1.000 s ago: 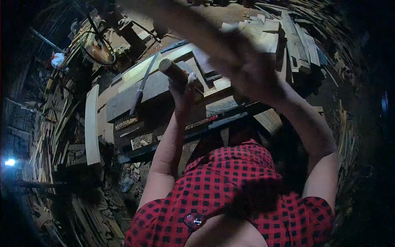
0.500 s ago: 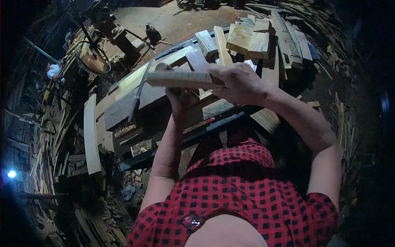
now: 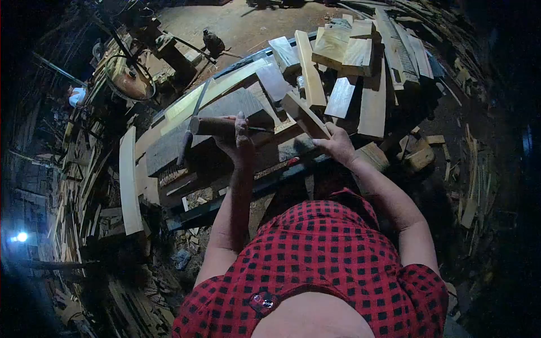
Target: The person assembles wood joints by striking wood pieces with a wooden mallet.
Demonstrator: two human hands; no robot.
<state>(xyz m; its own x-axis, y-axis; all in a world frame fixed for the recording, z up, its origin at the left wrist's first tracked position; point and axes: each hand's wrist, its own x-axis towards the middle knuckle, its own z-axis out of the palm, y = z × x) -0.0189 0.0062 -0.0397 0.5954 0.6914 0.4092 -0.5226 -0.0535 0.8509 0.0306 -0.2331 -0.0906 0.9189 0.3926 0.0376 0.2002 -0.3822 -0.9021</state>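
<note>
My left hand (image 3: 241, 141) is closed round the thick wooden handle of a chisel (image 3: 211, 126), over the dark board on the bench. The chisel's thin metal blade points right, towards the other hand. My right hand (image 3: 338, 145) grips one end of a flat wooden block (image 3: 304, 114), which slants up and left above the bench. Beneath the left hand lies a wide, dark wooden board (image 3: 169, 153). A thin tool with a dark handle (image 3: 185, 145) rests across that board, left of the chisel.
Wooden blocks (image 3: 332, 48) are stacked at the back right of the bench, beside a long pale stick (image 3: 309, 70). A pale curved board (image 3: 130, 183) leans at the left. Wood strips and scraps cover the floor around. A person (image 3: 77, 97) is at the far left.
My right hand has moved down and right with the wooden block, away from the left hand. The chisel in my left hand now shows clearly, its handle end to the left.
</note>
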